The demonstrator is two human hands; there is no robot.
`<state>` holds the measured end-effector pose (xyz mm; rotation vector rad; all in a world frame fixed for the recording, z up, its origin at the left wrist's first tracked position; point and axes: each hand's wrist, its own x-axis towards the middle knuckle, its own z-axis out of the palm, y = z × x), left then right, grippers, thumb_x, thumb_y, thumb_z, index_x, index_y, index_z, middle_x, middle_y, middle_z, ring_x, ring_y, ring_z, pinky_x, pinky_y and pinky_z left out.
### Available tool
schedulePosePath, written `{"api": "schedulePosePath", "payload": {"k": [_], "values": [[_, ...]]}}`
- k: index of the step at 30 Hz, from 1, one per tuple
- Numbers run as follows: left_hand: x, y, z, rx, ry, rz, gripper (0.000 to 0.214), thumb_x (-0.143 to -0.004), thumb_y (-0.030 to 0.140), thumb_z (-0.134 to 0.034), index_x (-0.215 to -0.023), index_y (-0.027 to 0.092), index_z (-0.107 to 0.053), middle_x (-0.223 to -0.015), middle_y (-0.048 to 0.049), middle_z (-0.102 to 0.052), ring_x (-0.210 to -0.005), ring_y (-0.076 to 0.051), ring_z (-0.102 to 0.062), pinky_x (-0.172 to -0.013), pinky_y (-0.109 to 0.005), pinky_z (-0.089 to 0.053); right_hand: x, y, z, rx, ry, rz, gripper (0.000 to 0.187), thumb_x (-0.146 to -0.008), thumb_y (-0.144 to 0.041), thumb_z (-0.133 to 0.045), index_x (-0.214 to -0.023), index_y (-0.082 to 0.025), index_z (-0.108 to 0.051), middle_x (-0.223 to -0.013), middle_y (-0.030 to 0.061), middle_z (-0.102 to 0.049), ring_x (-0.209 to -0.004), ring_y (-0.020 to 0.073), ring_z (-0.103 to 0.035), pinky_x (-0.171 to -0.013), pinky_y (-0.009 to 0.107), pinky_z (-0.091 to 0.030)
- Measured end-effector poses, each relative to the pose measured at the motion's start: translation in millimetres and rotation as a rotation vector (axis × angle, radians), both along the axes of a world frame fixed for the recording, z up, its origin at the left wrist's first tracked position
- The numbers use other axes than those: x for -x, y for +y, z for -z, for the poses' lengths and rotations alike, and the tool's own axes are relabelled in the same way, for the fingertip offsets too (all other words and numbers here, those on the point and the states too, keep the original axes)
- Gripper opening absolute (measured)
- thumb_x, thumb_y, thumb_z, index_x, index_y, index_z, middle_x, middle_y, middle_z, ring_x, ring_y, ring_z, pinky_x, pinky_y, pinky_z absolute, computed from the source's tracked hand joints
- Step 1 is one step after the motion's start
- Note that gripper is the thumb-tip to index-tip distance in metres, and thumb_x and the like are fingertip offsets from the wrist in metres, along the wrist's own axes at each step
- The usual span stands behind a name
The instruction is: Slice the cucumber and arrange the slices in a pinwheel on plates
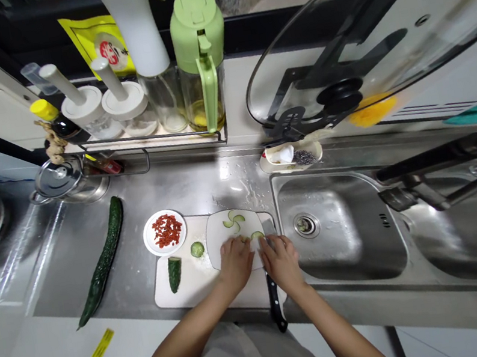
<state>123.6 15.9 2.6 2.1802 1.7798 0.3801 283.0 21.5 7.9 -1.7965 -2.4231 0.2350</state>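
A white plate (215, 231) with rounded corners rests on the cutting board (171, 296). Several thin cucumber slices (233, 221) form a curved pattern near its far side. Over its near part, my left hand (237, 259) has its fingers bent together; what they hold is too small to make out. My right hand (282, 259), at the plate's right edge, has its fingertips closed at a single cucumber slice (257, 235). Partly beneath that hand lies a knife (276, 303), its black handle toward me. A cut cucumber piece (174, 274) and a small cucumber end (197, 249) lie on the board.
A small white dish (150, 237) of red goji berries (167, 230) overlaps the board's corner. Left of it lies a whole cucumber (102, 265). A sink (338, 229) with a faucet (422, 184) is on the right. Behind stand seasoning jars (87, 109), an oil jug (200, 44) and a glass lid (291, 54).
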Motion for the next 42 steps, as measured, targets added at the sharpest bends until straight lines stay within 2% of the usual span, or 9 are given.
{"api": "schedulePosePath", "payload": {"k": [2, 6, 10, 13, 19, 25, 33, 42], "values": [[16, -1, -4.7, -0.03, -0.083, -0.051, 0.034, -0.09, 0.023, -0.047, -0.122, 0.02, -0.055, -0.118, -0.0113, -0.055, -0.11, -0.024, -0.049, -0.091, -0.041, -0.044, 1, -2, -1.4, 0.007, 0.008, 0.014, 0.036, -0.092, -0.029, -0.043, -0.126, -0.023, -0.054, -0.122, 0.012, -0.051, -0.115, 0.0299, -0.036, -0.083, 0.043, -0.04], [62, -8, -11.4, -0.047, -0.218, -0.236, 0.031, -0.09, 0.016, -0.04, -0.117, 0.017, -0.057, -0.112, -0.0116, -0.056, -0.106, -0.02, -0.053, -0.095, -0.035, -0.044, 3, -9, -0.7, -0.013, 0.044, 0.03, 0.033, -0.092, -0.028, -0.044, -0.121, -0.023, -0.058, -0.12, 0.0114, -0.051, -0.115, 0.0302, -0.036, -0.083, 0.043, -0.04], [105, -20, -9.1, 0.077, -0.151, -0.456, 0.024, -0.088, 0.019, -0.043, -0.105, 0.015, -0.059, -0.1, -0.0106, -0.06, -0.092, -0.02, -0.058, -0.087, -0.032, -0.045, 6, -16, 0.2, -0.024, 0.09, 0.029, 0.032, -0.09, -0.026, -0.046, -0.119, -0.023, -0.06, -0.12, 0.0115, -0.051, -0.115, 0.0297, -0.037, -0.082, 0.044, -0.04], [121, -27, -4.4, 0.184, -0.073, -0.556, 0.018, -0.084, 0.018, -0.047, -0.095, 0.015, -0.06, -0.092, -0.009, -0.062, -0.087, -0.02, -0.058, -0.082, -0.03, -0.044, 10, -19, -0.5, -0.041, 0.121, 0.019, 0.031, -0.089, -0.024, -0.047, -0.115, -0.022, -0.061, -0.118, 0.0117, -0.052, -0.113, 0.0291, -0.038, -0.083, 0.043, -0.04], [122, -26, 0.6, 0.226, -0.06, -0.585, 0.016, -0.082, 0.018, -0.047, -0.086, 0.015, -0.062, -0.087, -0.0092, -0.064, -0.083, -0.019, -0.058, -0.076, -0.028, -0.04, 14, -25, -2.8, -0.054, 0.146, -0.005, 0.03, -0.088, -0.023, -0.047, -0.114, -0.022, -0.062, -0.118, 0.0114, -0.052, -0.113, 0.0289, -0.038, -0.084, 0.043, -0.04], [118, -18, -0.6, 0.24, -0.053, -0.612, 0.014, -0.08, 0.017, -0.049, -0.084, 0.015, -0.062, -0.085, -0.0097, -0.065, -0.082, -0.02, -0.058, -0.076, -0.028, -0.039, 15, -30, -6.5, -0.049, 0.134, -0.003, 0.029, -0.089, -0.024, -0.048, -0.114, -0.02, -0.062, -0.118, 0.0119, -0.053, -0.114, 0.0292, -0.037, -0.085, 0.043, -0.04], [116, -11, -1.3, 0.276, -0.111, -0.667, 0.008, -0.075, 0.017, -0.051, -0.074, 0.017, -0.059, -0.072, -0.0046, -0.062, -0.07, -0.016, -0.056, -0.067, -0.025, -0.036, 15, -34, -8.6, -0.042, 0.136, 0.014, 0.028, -0.088, -0.024, -0.049, -0.112, -0.022, -0.064, -0.118, 0.0118, -0.053, -0.113, 0.029, -0.038, -0.083, 0.043, -0.041], [116, -8, -0.7, 0.272, -0.168, -0.662, 0.009, -0.074, 0.014, -0.05, -0.072, 0.018, -0.057, -0.067, -0.0015, -0.06, -0.066, -0.015, -0.055, -0.066, -0.024, -0.036, 14, -35, -7.6, -0.033, 0.133, 0.018, 0.028, -0.088, -0.025, -0.048, -0.112, -0.022, -0.063, -0.118, 0.0111, -0.053, -0.114, 0.0294, -0.038, -0.081, 0.042, -0.04]]}}
